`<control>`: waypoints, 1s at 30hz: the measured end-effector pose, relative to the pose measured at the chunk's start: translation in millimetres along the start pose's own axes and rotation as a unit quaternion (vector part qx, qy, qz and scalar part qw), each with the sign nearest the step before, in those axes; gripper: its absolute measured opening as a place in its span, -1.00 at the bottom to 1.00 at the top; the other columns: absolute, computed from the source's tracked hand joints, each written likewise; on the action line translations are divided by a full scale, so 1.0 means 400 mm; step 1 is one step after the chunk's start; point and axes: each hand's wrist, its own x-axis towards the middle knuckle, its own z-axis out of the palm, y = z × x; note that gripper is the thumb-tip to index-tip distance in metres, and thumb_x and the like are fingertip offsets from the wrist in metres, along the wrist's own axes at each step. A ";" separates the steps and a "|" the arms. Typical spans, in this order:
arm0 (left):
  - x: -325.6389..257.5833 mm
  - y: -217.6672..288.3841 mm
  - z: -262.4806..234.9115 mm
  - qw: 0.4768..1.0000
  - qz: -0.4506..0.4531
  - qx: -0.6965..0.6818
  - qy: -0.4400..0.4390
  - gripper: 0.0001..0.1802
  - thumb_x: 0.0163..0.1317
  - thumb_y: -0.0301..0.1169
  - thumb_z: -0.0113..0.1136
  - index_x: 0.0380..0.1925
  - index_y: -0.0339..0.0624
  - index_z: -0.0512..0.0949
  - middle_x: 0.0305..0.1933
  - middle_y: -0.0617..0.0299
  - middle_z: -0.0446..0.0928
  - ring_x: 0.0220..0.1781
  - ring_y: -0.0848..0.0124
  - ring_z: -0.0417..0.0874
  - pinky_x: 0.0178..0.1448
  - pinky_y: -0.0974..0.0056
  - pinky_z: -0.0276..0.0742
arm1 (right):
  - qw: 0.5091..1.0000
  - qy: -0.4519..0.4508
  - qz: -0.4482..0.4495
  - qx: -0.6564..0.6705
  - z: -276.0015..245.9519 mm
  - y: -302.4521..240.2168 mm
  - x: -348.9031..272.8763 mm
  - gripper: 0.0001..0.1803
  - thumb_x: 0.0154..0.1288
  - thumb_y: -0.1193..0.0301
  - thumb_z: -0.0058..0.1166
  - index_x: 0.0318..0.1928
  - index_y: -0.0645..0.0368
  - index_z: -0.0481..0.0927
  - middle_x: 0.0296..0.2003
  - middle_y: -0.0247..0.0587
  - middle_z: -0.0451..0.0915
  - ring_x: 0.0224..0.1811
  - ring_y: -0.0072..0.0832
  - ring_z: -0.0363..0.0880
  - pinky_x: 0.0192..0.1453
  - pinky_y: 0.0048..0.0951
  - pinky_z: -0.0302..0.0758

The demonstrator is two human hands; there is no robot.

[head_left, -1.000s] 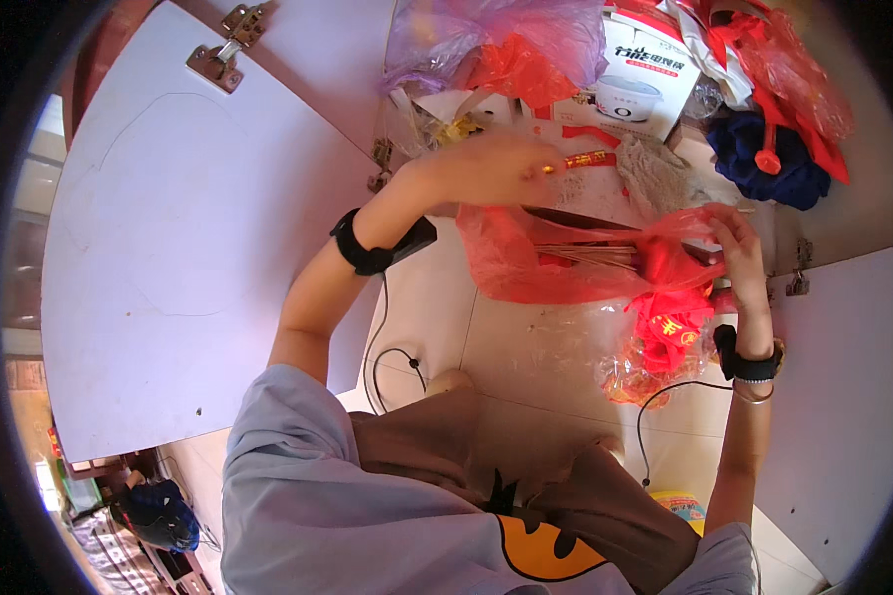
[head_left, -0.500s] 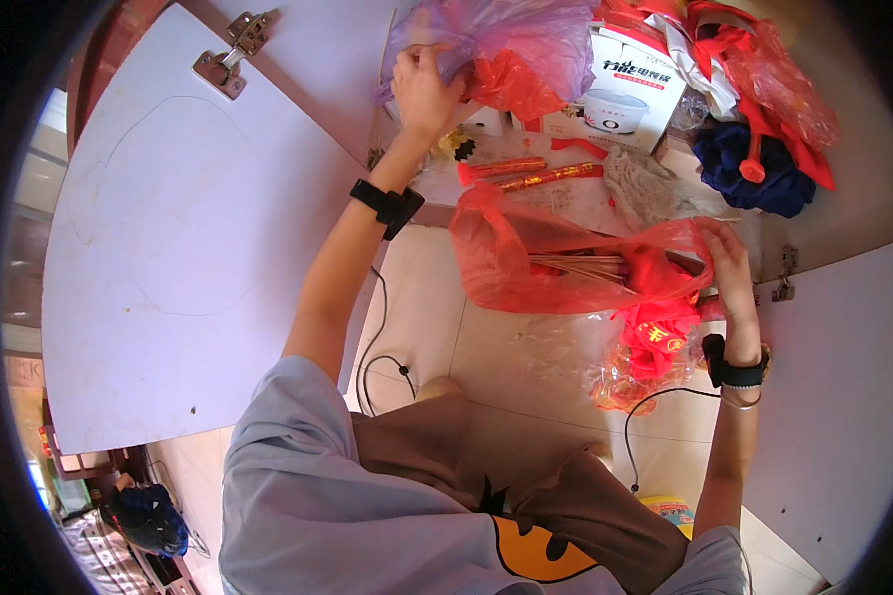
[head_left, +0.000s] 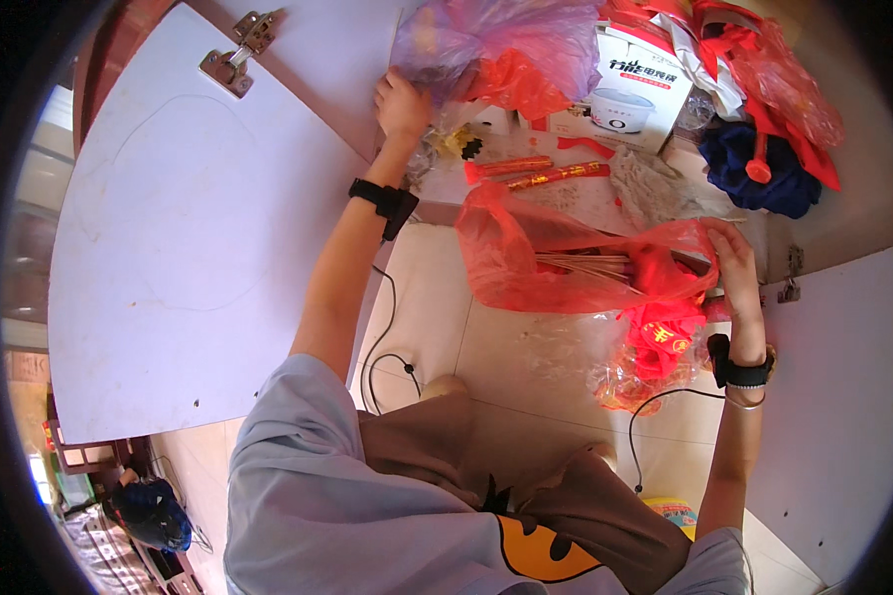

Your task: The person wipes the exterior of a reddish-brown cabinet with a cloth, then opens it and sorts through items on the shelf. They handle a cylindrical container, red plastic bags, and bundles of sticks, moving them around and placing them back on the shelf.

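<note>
My left hand (head_left: 402,105) is at the lower left edge of a crumpled purple plastic bag (head_left: 526,35), its fingers curled over the film; their tips are partly hidden. A red plastic bag (head_left: 518,50) shows against the purple one. On the right, my right hand (head_left: 735,260) grips the rim of a see-through red plastic bag (head_left: 496,263), which hangs open at the shelf's front. Thin sticks (head_left: 585,265) lie inside it, beside bright red material. Below hangs a red bundle with gold print (head_left: 665,337), in clear wrap.
Two red tubes (head_left: 558,177) lie on the cabinet shelf near a grey rag (head_left: 645,183). Behind stand a white appliance box (head_left: 655,89) and dark blue cloth (head_left: 759,169). Open doors flank me, left (head_left: 189,248) and right (head_left: 843,397). A black cable (head_left: 392,307) runs on the floor.
My left hand has moved left and slightly down across the purple bag to its edge. My right hand keeps its grip on the red bag, almost unmoved.
</note>
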 end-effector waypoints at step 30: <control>-0.073 -0.025 -0.036 0.994 0.062 0.089 0.017 -0.23 -0.05 -0.18 0.30 0.15 -0.20 0.19 0.04 0.03 0.32 0.05 0.05 0.43 -0.03 0.09 0.52 | 1.000 -0.005 -0.008 0.013 0.023 0.030 0.010 -0.79 0.34 0.46 -0.09 -0.13 0.30 0.54 -0.24 -0.32 0.55 -0.18 -0.63 0.46 -0.02 -0.61 0.39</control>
